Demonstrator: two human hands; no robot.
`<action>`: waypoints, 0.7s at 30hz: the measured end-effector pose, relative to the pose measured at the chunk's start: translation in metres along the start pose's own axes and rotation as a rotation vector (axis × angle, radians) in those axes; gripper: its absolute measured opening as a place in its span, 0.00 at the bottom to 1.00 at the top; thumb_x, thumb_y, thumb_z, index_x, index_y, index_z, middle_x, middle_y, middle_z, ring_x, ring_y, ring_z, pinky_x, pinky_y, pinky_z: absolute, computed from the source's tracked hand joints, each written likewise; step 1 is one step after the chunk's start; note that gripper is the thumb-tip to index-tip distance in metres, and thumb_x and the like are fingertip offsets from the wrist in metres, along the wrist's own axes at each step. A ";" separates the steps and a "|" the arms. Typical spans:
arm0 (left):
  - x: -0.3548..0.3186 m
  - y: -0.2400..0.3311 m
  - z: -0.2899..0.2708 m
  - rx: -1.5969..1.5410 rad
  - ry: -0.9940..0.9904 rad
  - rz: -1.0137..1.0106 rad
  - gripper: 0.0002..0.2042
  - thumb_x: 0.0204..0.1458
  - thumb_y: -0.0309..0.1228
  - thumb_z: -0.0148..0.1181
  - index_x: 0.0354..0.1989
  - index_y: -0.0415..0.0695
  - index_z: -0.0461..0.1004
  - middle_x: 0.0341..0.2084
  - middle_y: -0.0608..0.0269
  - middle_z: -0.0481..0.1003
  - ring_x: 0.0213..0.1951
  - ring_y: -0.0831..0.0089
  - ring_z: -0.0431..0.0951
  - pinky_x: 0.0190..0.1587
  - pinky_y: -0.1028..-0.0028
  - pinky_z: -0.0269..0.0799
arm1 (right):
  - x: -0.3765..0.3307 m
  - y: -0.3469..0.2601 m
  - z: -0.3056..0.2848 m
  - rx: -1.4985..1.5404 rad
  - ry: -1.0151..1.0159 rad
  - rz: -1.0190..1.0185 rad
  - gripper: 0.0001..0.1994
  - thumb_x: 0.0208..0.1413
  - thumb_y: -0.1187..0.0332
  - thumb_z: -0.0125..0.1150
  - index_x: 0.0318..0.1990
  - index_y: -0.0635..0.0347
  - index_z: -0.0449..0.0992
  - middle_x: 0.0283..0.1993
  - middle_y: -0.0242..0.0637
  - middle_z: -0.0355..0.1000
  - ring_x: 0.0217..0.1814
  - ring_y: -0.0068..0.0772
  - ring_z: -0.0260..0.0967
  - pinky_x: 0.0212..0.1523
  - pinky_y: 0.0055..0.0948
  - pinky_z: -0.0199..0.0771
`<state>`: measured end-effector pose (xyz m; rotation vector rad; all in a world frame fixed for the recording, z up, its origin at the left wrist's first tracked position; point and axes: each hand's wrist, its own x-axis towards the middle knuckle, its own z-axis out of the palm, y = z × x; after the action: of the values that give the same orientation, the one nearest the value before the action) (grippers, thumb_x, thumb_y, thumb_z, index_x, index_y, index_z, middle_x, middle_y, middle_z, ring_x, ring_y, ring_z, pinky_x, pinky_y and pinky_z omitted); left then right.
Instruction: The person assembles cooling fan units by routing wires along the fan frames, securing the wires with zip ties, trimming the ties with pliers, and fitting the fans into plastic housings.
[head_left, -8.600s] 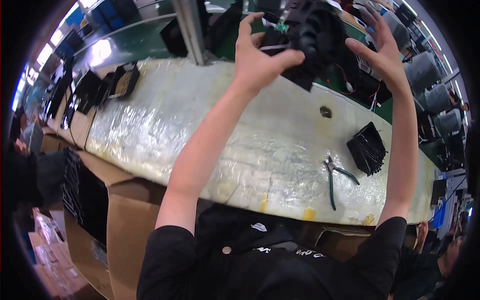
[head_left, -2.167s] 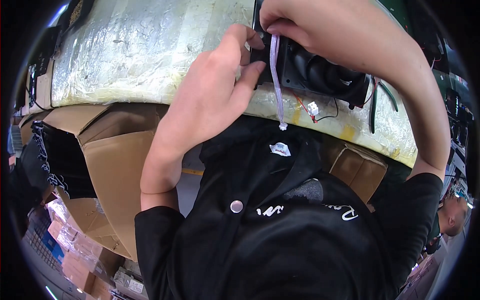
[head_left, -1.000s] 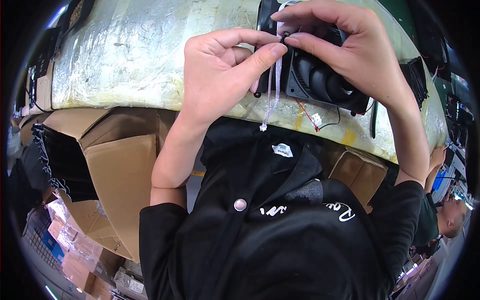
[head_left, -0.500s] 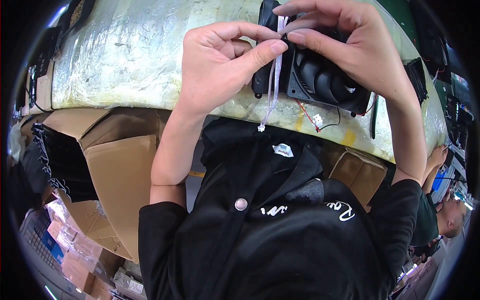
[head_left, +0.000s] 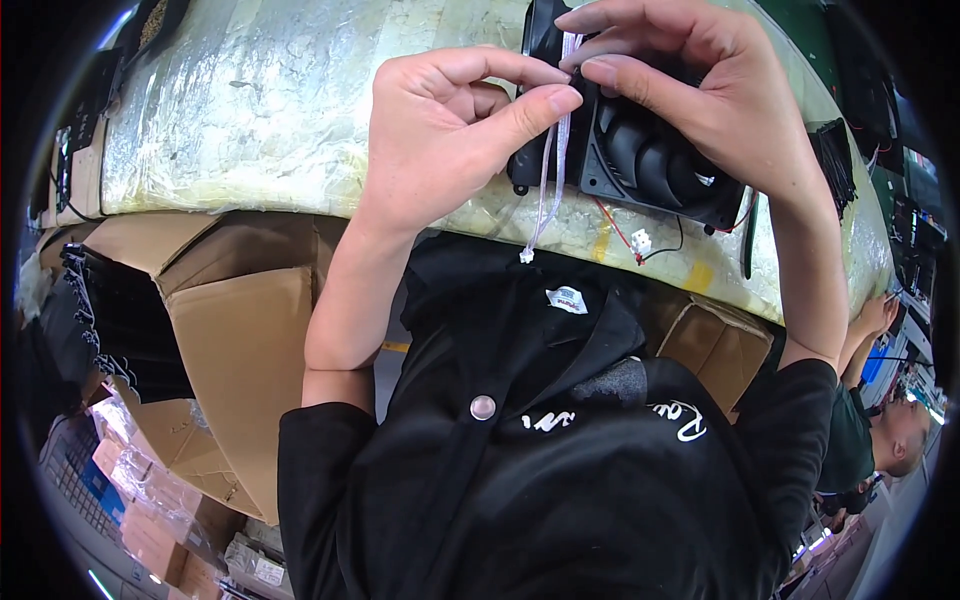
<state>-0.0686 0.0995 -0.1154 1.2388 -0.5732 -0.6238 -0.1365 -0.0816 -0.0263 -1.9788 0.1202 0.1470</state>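
A black cooling fan (head_left: 640,150) in a square frame lies on the wrapped table, next to another black housing part (head_left: 540,40). A bundle of thin white-purple wires (head_left: 553,180) runs down over it and ends in a small white connector (head_left: 527,256) at the table's front edge. My left hand (head_left: 450,130) pinches with thumb and forefinger right beside the wires. From the other side my right hand (head_left: 700,90) brings thumb and forefinger together at the same spot. Something tiny and black shows between the fingertips, too small to name.
Red and black leads with a white connector (head_left: 640,242) hang from the fan. Clear film covers the table (head_left: 240,120). Open cardboard boxes (head_left: 240,350) stand below its front edge. Dark strips (head_left: 832,165) lie at the right, where another person (head_left: 870,440) is at work.
Both hands keep their pinch at the wires. The hands, wires and fan appear shifted slightly to the right; the fingertips have barely moved against each other.
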 end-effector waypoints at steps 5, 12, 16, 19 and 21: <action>-0.003 0.002 -0.002 -0.002 -0.015 -0.032 0.08 0.50 0.20 0.67 0.37 0.29 0.79 0.26 0.65 0.77 0.24 0.89 0.72 0.22 0.89 0.62 | 0.001 0.001 0.000 -0.032 -0.014 0.009 0.11 0.56 0.79 0.62 0.47 0.70 0.77 0.38 0.40 0.79 0.41 0.21 0.76 0.45 0.20 0.76; -0.005 -0.002 -0.001 -0.021 0.027 0.001 0.08 0.50 0.20 0.67 0.37 0.28 0.79 0.27 0.64 0.78 0.25 0.88 0.74 0.23 0.89 0.64 | 0.013 0.020 0.006 0.248 -0.107 -0.446 0.12 0.54 0.78 0.64 0.46 0.72 0.77 0.38 0.41 0.79 0.40 0.21 0.76 0.44 0.20 0.77; 0.004 -0.001 0.002 -0.033 0.001 0.097 0.09 0.49 0.19 0.68 0.37 0.29 0.79 0.29 0.60 0.79 0.26 0.87 0.75 0.24 0.88 0.67 | 0.006 -0.010 -0.008 -0.002 -0.089 0.131 0.15 0.53 0.79 0.65 0.48 0.73 0.74 0.37 0.43 0.79 0.37 0.19 0.76 0.37 0.17 0.75; 0.008 -0.006 0.003 -0.023 0.009 0.195 0.08 0.48 0.19 0.68 0.36 0.30 0.79 0.29 0.61 0.79 0.24 0.88 0.73 0.24 0.89 0.64 | 0.008 -0.018 -0.012 -0.083 -0.103 0.178 0.18 0.53 0.81 0.63 0.50 0.71 0.67 0.34 0.41 0.78 0.33 0.15 0.72 0.30 0.13 0.69; 0.004 -0.012 -0.002 0.033 0.009 0.185 0.08 0.48 0.19 0.69 0.36 0.31 0.80 0.28 0.63 0.79 0.23 0.89 0.71 0.23 0.89 0.63 | 0.006 -0.014 -0.006 -0.005 -0.103 0.171 0.20 0.53 0.82 0.62 0.52 0.70 0.63 0.33 0.39 0.76 0.31 0.13 0.70 0.28 0.13 0.66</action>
<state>-0.0657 0.0958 -0.1271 1.2030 -0.6839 -0.4545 -0.1280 -0.0816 -0.0119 -1.9608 0.2225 0.3598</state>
